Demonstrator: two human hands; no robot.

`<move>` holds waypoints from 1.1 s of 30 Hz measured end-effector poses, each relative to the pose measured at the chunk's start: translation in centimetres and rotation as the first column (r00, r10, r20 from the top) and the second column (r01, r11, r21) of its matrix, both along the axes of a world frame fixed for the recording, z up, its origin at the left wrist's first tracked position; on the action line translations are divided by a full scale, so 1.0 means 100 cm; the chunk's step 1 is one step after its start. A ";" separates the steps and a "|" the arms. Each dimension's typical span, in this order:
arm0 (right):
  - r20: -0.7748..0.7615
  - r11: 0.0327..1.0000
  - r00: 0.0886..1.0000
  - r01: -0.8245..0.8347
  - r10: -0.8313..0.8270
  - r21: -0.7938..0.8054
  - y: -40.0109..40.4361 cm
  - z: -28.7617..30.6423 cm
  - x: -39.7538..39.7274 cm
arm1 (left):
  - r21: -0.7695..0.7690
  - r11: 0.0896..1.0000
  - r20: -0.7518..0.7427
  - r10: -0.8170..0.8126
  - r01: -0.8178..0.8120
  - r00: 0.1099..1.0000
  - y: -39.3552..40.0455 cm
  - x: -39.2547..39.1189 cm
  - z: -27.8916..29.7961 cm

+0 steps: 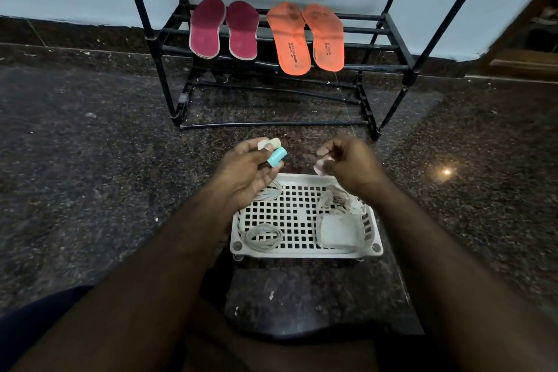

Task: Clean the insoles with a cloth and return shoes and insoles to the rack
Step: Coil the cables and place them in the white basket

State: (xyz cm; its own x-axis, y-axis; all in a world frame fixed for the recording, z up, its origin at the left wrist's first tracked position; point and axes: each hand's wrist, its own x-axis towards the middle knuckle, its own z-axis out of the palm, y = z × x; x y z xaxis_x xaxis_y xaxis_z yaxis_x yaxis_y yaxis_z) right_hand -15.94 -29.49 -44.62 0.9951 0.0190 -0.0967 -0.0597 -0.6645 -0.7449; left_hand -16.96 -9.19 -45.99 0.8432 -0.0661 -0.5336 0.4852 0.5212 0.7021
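Two maroon insoles [223, 29] and two orange insoles [306, 38] lie side by side on the lower shelf of the black shoe rack [392, 27]. My left hand [247, 169] holds a small teal cylinder [276, 157] and a pale oval piece [269, 142] above the far left corner of a white perforated basket [302, 214]. My right hand [350, 164] pinches a small pale object [320, 166] over the basket's far right corner. A crumpled greyish cloth [339, 199] lies in the basket at the right. No shoes are in view.
The basket also holds two coiled pale laces [262, 237] and a folded whitish pad [339, 231]. It stands on a dark speckled stone floor [90, 160] in front of the rack. A pale wall runs behind; wooden furniture [525, 60] shows at the far right.
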 end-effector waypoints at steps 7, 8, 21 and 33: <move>0.063 0.902 0.946 -0.282 0.319 -0.328 0.023 -0.051 -0.004 | 0.075 0.997 -0.034 -0.022 0.024 0.999 -0.003 -0.002 -0.004; 0.057 0.891 0.941 -0.296 0.335 -0.343 0.026 -0.054 -0.003 | 0.078 0.996 -0.033 -0.037 0.039 0.999 -0.004 -0.003 -0.005; -0.246 0.739 0.968 -0.126 -0.056 -0.662 -0.035 -0.017 0.008 | 0.089 0.987 -0.017 -0.131 0.132 0.991 -0.008 -0.006 -0.007; -0.274 0.796 0.961 -0.153 -0.017 -0.585 -0.015 -0.036 0.000 | 0.124 0.981 -0.013 -0.146 0.147 0.989 -0.010 -0.007 -0.009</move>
